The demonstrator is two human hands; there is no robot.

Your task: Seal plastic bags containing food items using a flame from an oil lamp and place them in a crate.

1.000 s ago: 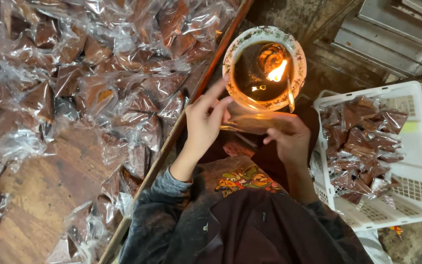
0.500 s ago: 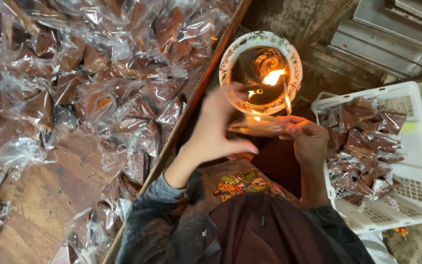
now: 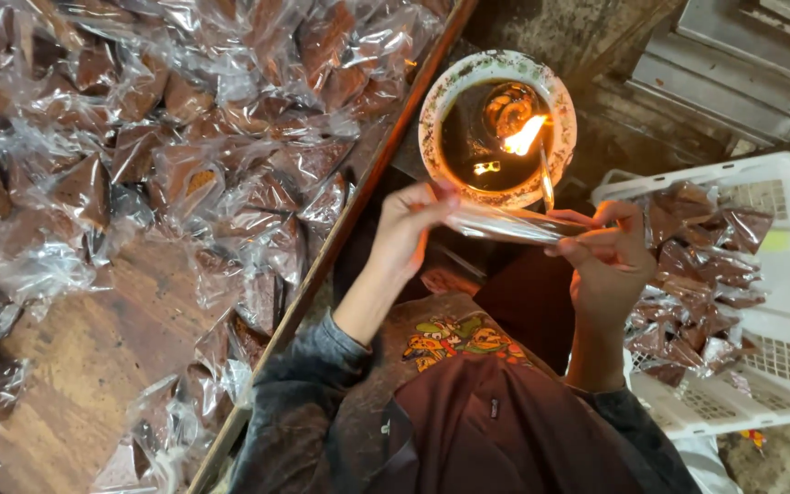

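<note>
Both my hands hold one clear plastic packet (image 3: 503, 224) stretched flat between them. My left hand (image 3: 413, 229) pinches its left end and my right hand (image 3: 607, 256) pinches its right end. The packet lies just below a white bowl (image 3: 441, 101) of dark oil with a burning flame (image 3: 523, 137). The packet's edge is close to the bowl's near rim.
A wooden tray (image 3: 102, 357) on the left holds several clear packets of brown pieces (image 3: 185, 174). A white plastic basket (image 3: 784, 302) on the right holds several more packets (image 3: 697, 274). Grey metal pieces (image 3: 733, 64) lie at the top right.
My hands have spread apart, pulling the packet out flat between them. The left hand has come down from the bowl's rim. The view sits a little closer.
</note>
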